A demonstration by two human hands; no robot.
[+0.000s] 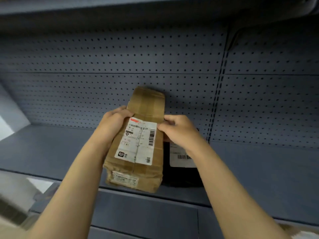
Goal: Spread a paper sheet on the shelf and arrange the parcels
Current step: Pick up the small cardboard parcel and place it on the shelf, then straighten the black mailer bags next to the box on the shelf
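Note:
A long brown cardboard parcel (138, 144) with a white shipping label lies on the blue shelf (51, 149), its far end near the pegboard back. My left hand (112, 123) grips its left edge and my right hand (176, 128) grips its right edge, both at mid-length. A black parcel (177, 175) with a white barcode label lies right beside it on the shelf, partly hidden under my right forearm. No paper sheet shows on the shelf.
The perforated blue back panel (103, 66) rises behind the parcels, with a slotted upright (217, 94) to the right. An upper shelf (155, 4) overhangs. Bare shelf surface extends left and right of the parcels.

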